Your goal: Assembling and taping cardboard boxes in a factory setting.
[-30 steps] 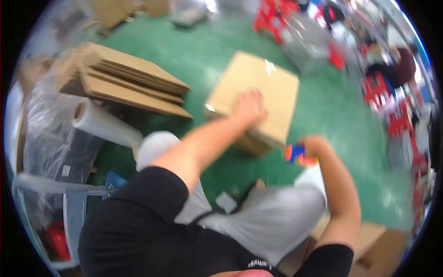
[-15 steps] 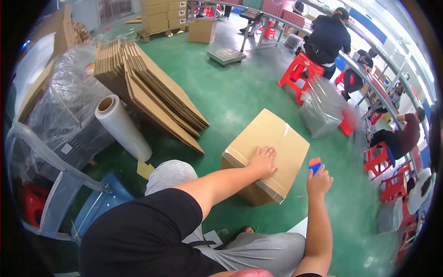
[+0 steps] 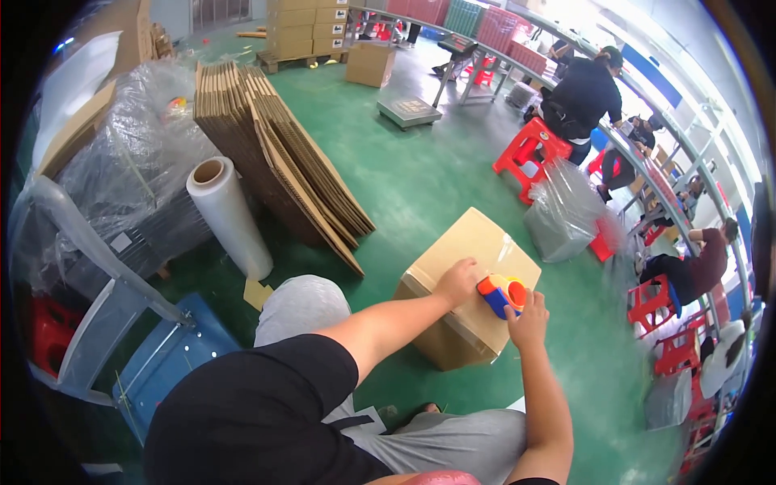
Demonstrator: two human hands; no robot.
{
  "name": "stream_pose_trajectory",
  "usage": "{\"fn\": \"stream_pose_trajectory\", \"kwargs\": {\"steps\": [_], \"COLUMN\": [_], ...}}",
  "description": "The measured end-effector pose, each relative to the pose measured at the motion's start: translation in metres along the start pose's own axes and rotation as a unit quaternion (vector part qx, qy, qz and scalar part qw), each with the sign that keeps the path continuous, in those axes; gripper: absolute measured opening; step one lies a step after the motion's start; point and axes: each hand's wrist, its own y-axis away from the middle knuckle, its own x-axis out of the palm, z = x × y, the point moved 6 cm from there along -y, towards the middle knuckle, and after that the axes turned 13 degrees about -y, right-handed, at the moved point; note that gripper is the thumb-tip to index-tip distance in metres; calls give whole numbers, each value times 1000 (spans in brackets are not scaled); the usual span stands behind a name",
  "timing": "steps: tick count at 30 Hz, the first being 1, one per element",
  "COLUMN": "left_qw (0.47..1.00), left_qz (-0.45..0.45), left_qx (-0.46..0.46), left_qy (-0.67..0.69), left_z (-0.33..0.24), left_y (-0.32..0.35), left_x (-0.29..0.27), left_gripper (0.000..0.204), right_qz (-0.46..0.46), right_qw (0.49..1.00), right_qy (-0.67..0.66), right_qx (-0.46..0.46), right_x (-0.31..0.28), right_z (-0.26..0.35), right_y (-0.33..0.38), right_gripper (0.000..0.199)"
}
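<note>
Meanwhile, 2 hands worked at a cardboard box on the green floor, right of frame centre.

The left hand lay flat on the box top, its grip released and holding nothing. The right hand had its grip clenched around a blue and orange tape dispenser, pressed to the box's near top edge just beside the left hand. A roll of clear film and a stack of flattened cartons stood in the upper left of the frame, with red stools at upper right.
</note>
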Motion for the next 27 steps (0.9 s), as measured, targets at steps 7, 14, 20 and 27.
{"fn": "stream_pose_trajectory", "kwargs": {"steps": [7,14,20,27], "left_qw": [884,851,906,938], "left_qz": [-179,-85,-15,-27], "left_qx": [-407,-518,-421,-345], "left_qy": [-147,-37,52,-8], "left_z": [70,131,110,104], "left_y": [48,80,76,80], "left_x": [-79,-69,-65,-78], "left_gripper": [44,56,53,38], "right_qz": [303,51,36,87], "right_qw": [790,614,528,519], "right_qy": [-110,-469,-533,-574], "right_qx": [522,633,660,628], "right_x": [47,122,120,120], "right_z": [-157,-73,-94,-59], "right_y": [89,127,150,154], "right_gripper": [74,96,97,64]}}
